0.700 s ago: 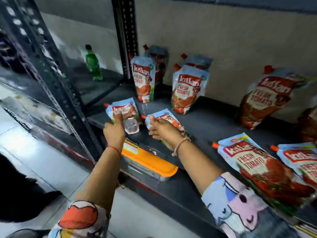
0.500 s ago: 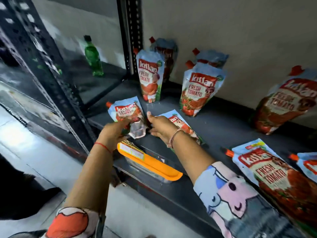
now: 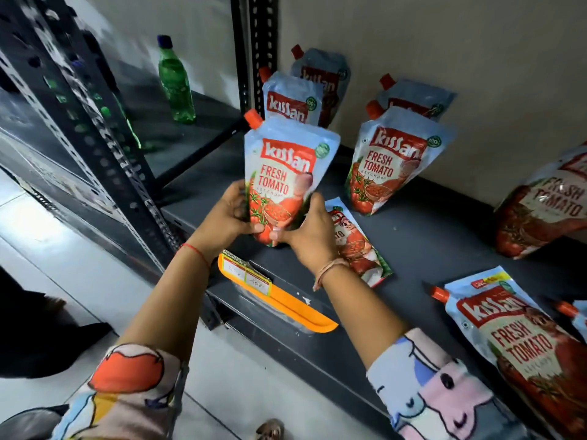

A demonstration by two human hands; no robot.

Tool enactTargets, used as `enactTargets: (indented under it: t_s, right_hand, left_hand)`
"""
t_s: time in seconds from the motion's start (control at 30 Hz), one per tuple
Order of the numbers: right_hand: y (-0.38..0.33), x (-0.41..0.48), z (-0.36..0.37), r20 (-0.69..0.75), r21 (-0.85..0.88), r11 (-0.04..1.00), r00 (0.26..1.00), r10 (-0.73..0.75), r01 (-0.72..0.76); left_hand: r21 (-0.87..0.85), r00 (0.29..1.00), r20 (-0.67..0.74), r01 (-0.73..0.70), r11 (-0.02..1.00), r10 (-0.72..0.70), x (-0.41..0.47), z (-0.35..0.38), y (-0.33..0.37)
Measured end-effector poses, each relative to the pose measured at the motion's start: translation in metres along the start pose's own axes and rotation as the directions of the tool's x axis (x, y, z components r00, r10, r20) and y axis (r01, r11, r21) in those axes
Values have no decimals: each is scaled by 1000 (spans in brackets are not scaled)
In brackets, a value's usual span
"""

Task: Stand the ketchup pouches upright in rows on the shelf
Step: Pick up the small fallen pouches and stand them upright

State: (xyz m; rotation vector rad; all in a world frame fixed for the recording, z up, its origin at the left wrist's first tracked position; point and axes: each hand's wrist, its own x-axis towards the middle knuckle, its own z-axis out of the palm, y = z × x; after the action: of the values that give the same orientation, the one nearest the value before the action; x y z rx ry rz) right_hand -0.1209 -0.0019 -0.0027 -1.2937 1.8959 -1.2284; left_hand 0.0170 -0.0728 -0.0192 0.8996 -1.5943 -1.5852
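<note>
You have one Kissan ketchup pouch point(image 3: 284, 182) held upright between both hands — your left hand point(image 3: 226, 217) clamps its lower left edge and your right hand point(image 3: 306, 231) clamps its lower right, thumbs meeting across the front near the base. Its orange cap point(image 3: 253, 118) points up and far-left, and its bottom hovers just above the dark shelf point(image 3: 422, 239), near the front edge.

Two pouches already stand directly behind it by the upright post point(image 3: 259, 52), so it looks as though this one belongs as the next in that left row. Set the base down flat first, spreading the gusset with your thumbs so the weight settles low, then ease both grips apart together; letting one side go early would likely tip it. Keep it facing forward and just clear of the standing pouch point(image 3: 290, 101) behind.

Watch the flat pouch point(image 3: 355, 246) lying just right of your right hand — its corner could catch the base. The second row point(image 3: 395, 163) stands further right, with more pouches lying flat near the front right point(image 3: 521, 344) waiting their turn.
</note>
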Motion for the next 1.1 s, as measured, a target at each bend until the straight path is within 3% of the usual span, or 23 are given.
enactTargets:
  t_s: [0.2, 0.47, 0.5, 0.57, 0.63, 0.67, 0.73, 0.8, 0.87, 0.93, 1.1]
  right_hand:
    - [6, -12, 17, -78, -253, 962, 989, -128, 104]
    - [-7, -18, 0, 31, -192, 981, 999, -17, 23]
    - [-8, -19, -13, 31, -180, 984, 1000, 1, 5]
    - [-3, -21, -52, -43, -280, 960, 999, -22, 9]
    - [14, -20, -97, -85, -460, 885, 995, 43, -77]
    - [23, -19, -114, -43, -495, 854, 986, 158, -158]
    - [34, -22, -129, 170, -317, 890, 904, 393, -327]
    - [40, -29, -126, 337, 16, 877, 829, 447, -479]
    - [48, -38, -123, 389, 170, 843, 821, 418, -510]
    - [53, -49, -126, 424, 229, 829, 819, 387, -510]
    - [63, -83, -141, 491, 282, 843, 824, 283, -458]
  left_hand:
    - [-54, 998, 58, 7, 999, -4, 4, -3, -10]
    - [32, 995, 83, 60, 998, -62, -7, -2, 3]
    - [94, 996, 30, 78, 992, -82, -11, -4, 4]
    - [194, 959, -269, 142, 971, -86, -29, -6, 3]
    - [142, 837, -543, 171, 975, -67, -52, 7, 3]
    - [66, 830, -546, 181, 981, -117, -62, 22, 4]
    - [-138, 885, -349, 277, 951, -308, -72, 70, 11]
    - [-184, 877, -189, 412, 893, -443, -75, 117, 13]
    - [-60, 885, -234, 400, 915, -402, -77, 148, 14]
    - [-44, 890, -275, 365, 930, -363, -85, 157, 12]
    - [-77, 961, -121, 239, 968, -247, -114, 155, 7]
